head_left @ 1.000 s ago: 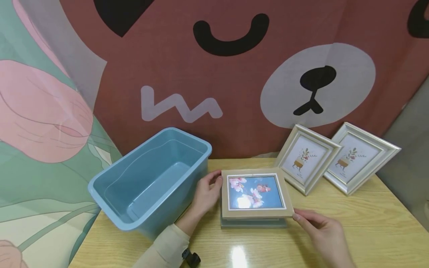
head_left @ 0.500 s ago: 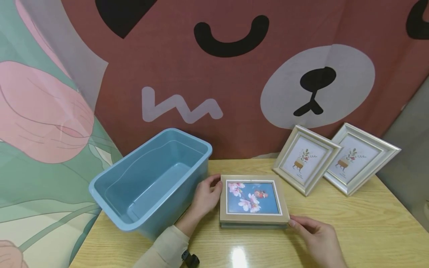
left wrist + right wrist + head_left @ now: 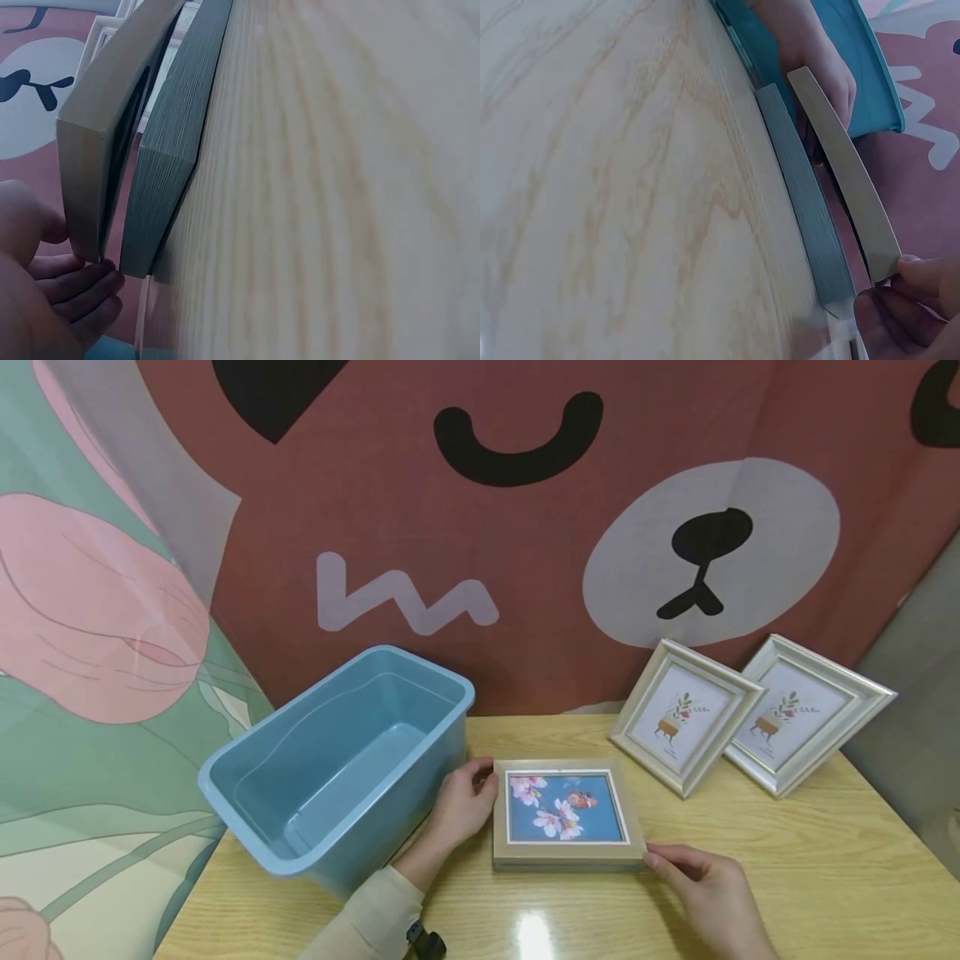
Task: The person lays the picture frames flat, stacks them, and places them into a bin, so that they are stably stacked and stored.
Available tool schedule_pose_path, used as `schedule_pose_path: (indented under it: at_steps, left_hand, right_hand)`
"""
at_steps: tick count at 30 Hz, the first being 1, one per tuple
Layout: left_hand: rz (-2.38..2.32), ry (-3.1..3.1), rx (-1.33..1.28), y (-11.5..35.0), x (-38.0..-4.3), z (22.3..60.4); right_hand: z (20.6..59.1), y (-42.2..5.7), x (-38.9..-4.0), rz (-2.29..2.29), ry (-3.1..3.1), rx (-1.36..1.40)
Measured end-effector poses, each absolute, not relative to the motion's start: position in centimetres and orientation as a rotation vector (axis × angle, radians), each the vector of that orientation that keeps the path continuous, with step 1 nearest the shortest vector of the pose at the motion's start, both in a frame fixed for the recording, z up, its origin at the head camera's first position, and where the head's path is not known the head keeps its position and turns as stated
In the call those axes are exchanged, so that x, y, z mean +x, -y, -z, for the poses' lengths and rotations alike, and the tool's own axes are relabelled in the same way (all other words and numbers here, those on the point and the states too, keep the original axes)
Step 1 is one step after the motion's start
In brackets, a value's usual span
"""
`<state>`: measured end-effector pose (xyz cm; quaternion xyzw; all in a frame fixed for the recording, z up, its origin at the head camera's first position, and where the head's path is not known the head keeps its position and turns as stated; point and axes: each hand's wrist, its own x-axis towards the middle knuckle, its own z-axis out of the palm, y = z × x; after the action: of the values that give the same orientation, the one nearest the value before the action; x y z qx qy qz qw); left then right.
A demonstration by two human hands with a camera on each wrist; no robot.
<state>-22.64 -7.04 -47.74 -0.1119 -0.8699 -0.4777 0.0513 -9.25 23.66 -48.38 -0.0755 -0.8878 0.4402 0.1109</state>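
Note:
A beige picture frame (image 3: 567, 810) with a blossom picture lies face up between both hands. My left hand (image 3: 465, 803) holds its left edge, thumb above and fingers curled underneath in the left wrist view. At the near right corner, the thumb and fingers of my right hand (image 3: 705, 889) pinch it. Right below is a grey-green frame (image 3: 169, 127), flat on the wooden table; its face is hidden. Both wrist views show a narrow gap between the two, while from the head view they look stacked with edges lined up.
A blue plastic bin (image 3: 337, 760) stands left of the frames, close to my left forearm. Two upright frames, one champagne (image 3: 630, 727) and one silver (image 3: 873, 697), stand at the back right. A cloth backdrop (image 3: 525, 560) with a bear face hangs behind the table (image 3: 825, 868).
The beige frame has come down and slightly toward me, now close over the grey-green one. My right hand has moved slightly left and down with it; my left hand has hardly moved.

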Motion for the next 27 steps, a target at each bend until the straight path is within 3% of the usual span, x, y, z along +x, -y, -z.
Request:
schedule_pose_path:
  at_steps: [18,27]
  left_hand:
    - [1.315,2.763,-0.336,7.2,-23.2,48.3]
    - [1.325,2.806,-0.368,7.3,-22.9,47.3]
  right_hand:
    - [49.5,-23.8,-9.6,-1.231,2.584,-0.081]
    - [48.5,-24.2,-10.0,-1.244,2.784,-0.195]
